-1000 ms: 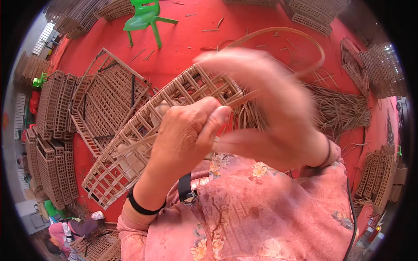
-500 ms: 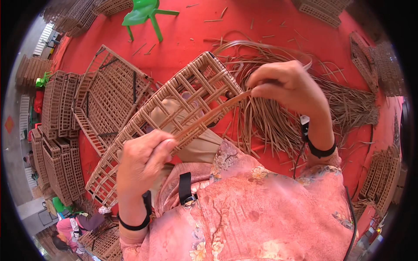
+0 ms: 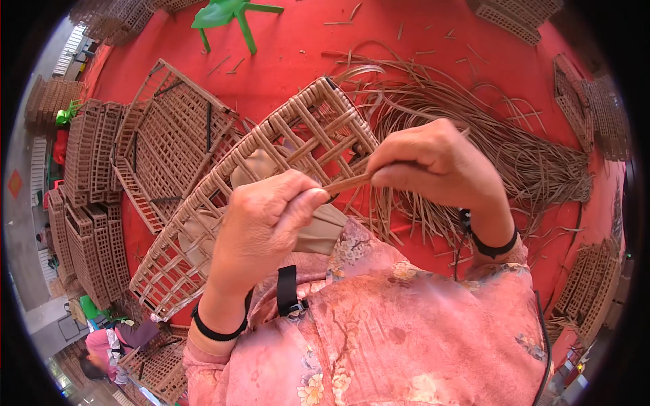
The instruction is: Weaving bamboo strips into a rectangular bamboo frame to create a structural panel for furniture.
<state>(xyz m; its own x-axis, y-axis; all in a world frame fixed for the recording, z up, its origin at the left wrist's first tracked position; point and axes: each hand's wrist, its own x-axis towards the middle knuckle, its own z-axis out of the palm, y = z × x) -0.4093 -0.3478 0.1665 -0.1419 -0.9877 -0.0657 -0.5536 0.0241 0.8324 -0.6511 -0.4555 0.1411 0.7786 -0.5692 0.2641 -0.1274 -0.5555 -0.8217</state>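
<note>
- Left hand [image 3: 261,223]: I see fingers pinched on the near end of the cane strip [image 3: 349,183].
- Strip: long axis runs left–right, across the woven frame [image 3: 223,196] above the red floor [image 3: 291,68].
- Right hand [image 3: 433,166]: fingertips pressed on its far end.

Tan woven frame [image 3: 223,196], red floor [image 3: 298,61], pink floral sleeves [image 3: 406,338].

**Woven cane, matt cloth, painted floor**

The lattice panel [image 3: 271,176] is woven of smooth tan rattan-like cane with a dull sheen. The loose strands [image 3: 474,142] at two o'clock look dry, fibrous and matt. The floor [image 3: 305,61] is flat, matt red. The stool [image 3: 230,13] at twelve is glossy green plastic. The sleeves [image 3: 406,325] are soft, matt flowered pink cloth.
</note>
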